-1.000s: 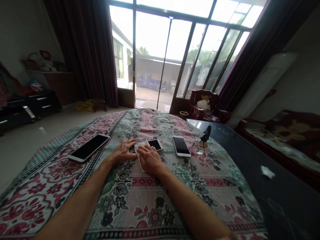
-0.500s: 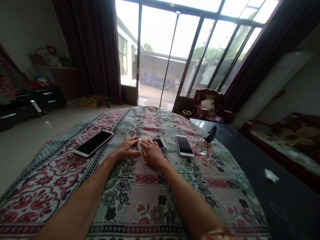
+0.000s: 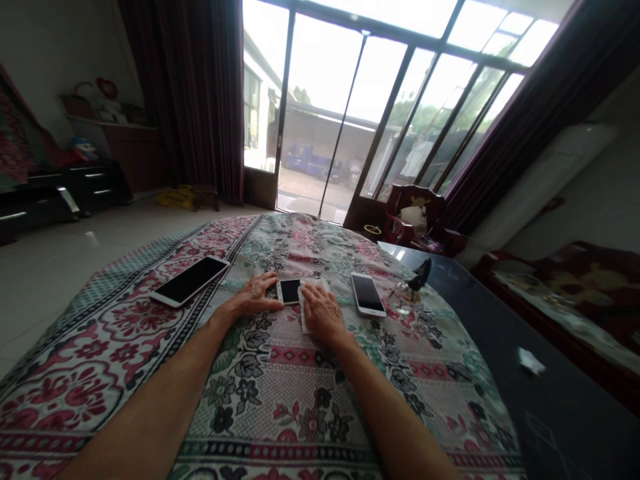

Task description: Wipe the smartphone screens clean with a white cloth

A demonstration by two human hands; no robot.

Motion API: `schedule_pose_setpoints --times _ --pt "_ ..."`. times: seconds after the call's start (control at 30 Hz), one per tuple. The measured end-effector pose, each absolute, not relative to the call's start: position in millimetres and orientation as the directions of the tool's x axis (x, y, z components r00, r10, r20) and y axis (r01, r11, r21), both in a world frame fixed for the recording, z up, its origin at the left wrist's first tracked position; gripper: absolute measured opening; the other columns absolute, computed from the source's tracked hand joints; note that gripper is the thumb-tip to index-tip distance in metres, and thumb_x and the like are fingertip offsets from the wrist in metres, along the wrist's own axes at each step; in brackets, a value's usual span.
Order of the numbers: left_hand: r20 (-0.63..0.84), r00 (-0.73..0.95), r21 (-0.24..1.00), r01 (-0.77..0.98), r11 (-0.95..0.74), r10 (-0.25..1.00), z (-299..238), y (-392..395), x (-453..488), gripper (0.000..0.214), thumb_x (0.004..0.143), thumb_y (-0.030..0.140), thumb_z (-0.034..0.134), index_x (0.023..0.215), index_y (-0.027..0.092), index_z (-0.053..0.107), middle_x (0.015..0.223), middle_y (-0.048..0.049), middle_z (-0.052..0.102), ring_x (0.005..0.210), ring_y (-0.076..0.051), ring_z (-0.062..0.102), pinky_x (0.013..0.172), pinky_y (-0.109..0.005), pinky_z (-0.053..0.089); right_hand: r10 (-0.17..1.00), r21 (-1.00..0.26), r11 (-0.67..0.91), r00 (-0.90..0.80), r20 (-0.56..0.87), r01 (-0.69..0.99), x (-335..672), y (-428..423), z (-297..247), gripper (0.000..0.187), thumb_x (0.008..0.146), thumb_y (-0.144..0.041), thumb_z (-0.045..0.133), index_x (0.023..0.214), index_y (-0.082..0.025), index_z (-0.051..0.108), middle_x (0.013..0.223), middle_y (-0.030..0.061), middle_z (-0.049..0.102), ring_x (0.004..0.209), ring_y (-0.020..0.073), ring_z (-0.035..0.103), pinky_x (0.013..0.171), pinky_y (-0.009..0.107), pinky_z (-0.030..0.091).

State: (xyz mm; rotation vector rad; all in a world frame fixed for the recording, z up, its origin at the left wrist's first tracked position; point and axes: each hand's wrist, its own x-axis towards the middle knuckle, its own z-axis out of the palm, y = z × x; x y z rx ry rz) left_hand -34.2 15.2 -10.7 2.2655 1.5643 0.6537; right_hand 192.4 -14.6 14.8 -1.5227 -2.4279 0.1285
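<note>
A small white smartphone (image 3: 290, 291) with a dark screen lies on the patterned tablecloth (image 3: 310, 367). At its left end, my left hand (image 3: 255, 293) steadies it, thumb and fingertips at the two corners. My right hand (image 3: 323, 312) presses a folded white tissue (image 3: 306, 323) down over the phone's right part, which is hidden. A larger white smartphone (image 3: 369, 293) rests just right of my right hand. Farther left, beyond my left hand, lies another large white smartphone (image 3: 190, 282), screen up.
Near the cloth's right edge stands a small clear glass object (image 3: 401, 300) with a black top (image 3: 420, 275). On the dark tabletop (image 3: 500, 320) at right sits a crumpled white piece (image 3: 531, 361). Beyond are a wooden chair (image 3: 415, 207) and glass doors (image 3: 320, 120).
My right hand has slid the tissue rightward along the small phone, uncovering its left part. My left hand stays at the phone's left end. The view has shifted slightly.
</note>
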Motion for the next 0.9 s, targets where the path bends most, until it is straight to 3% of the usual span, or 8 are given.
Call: schedule_pose_setpoints --times 0.13,0.3,0.47,0.73,0.9 --pt "0.192 0.283 0.506 0.792 -0.342 0.94 -16 21 -35 0.074 0.071 0.047 0.075 0.132 0.008 0.057 0.152 -0.0195 0.043 0.14 -0.038 0.04 0.117 -0.044 0.03 0.913 -0.215 0.402 -0.37 0.172 0.89 179 4 16 0.042 0.099 -0.025 0.036 0.137 -0.022 0.055 0.152 0.0048 0.047 0.139 0.0259 0.04 0.114 0.045 0.026" --pt "0.199 0.284 0.507 0.789 -0.347 0.938 -22 26 -36 0.07 0.07 0.048 0.075 0.129 0.014 0.06 0.152 -0.0166 0.045 0.139 -0.036 0.04 0.117 -0.044 0.03 0.862 -0.223 0.503 -0.467 0.196 0.835 157 3 12 0.041 0.099 -0.024 0.037 0.134 -0.023 0.057 0.151 0.0042 0.048 0.139 0.0251 0.039 0.114 0.045 0.027" --pt "0.215 0.313 0.492 0.784 -0.38 0.925 -18 23 -36 0.064 0.073 0.045 0.072 0.127 0.012 0.061 0.15 -0.0167 0.046 0.14 -0.034 0.04 0.118 -0.042 0.028 0.827 -0.243 0.561 -0.525 0.201 0.791 151 -11 11 0.041 0.099 -0.025 0.037 0.136 -0.023 0.055 0.15 0.0056 0.049 0.139 0.0243 0.039 0.114 0.043 0.027" --pt "0.167 0.271 0.522 0.791 -0.318 0.948 -8 16 -33 0.072 0.071 0.049 0.074 0.129 0.009 0.058 0.152 -0.0182 0.043 0.141 -0.036 0.037 0.118 -0.043 0.027 0.927 -0.234 0.368 -0.335 0.17 0.9 207 1 21 0.044 0.098 -0.02 0.035 0.137 -0.017 0.056 0.15 0.0104 0.048 0.137 0.0248 0.043 0.113 0.042 0.03" --pt "0.152 0.25 0.517 0.805 -0.293 0.956 -5 14 -30 0.072 0.071 0.049 0.074 0.13 0.01 0.057 0.153 -0.0185 0.041 0.142 -0.035 0.036 0.118 -0.042 0.027 0.936 -0.209 0.334 -0.298 0.187 0.919 213 11 19 0.043 0.097 -0.02 0.037 0.134 -0.017 0.058 0.148 0.011 0.05 0.135 0.0247 0.044 0.112 0.04 0.031"
